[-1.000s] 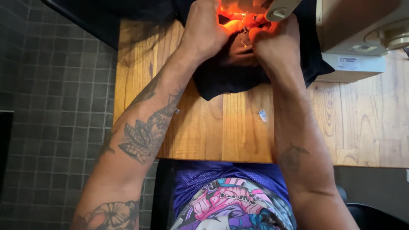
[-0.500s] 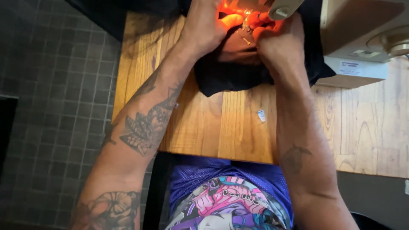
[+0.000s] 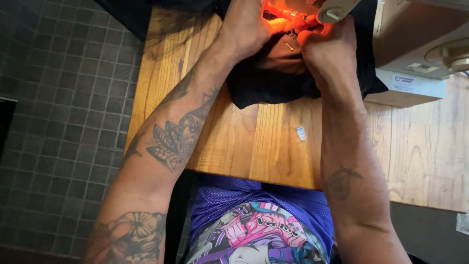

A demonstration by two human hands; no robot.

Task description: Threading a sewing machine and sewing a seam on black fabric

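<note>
The fingertips of the left hand (image 3: 246, 24) and right hand (image 3: 328, 49) are washed out in orange lamp glare, their grip indeterminate. The sewing machine (image 3: 420, 44) and dark fabric (image 3: 273, 78) run past the top edge. The small white tag (image 3: 301, 133) is too small to identify.

— What's the work resting on?
— A wooden table (image 3: 273, 146), pale planks running away from the viewer, with a small white tag (image 3: 301, 133) lying loose near its front edge.
— And around it?
— Dark grey tiled floor (image 3: 58, 122) to the left. Below the table edge, a purple shirt (image 3: 259, 222) with a bright pink cartoon print.
</note>
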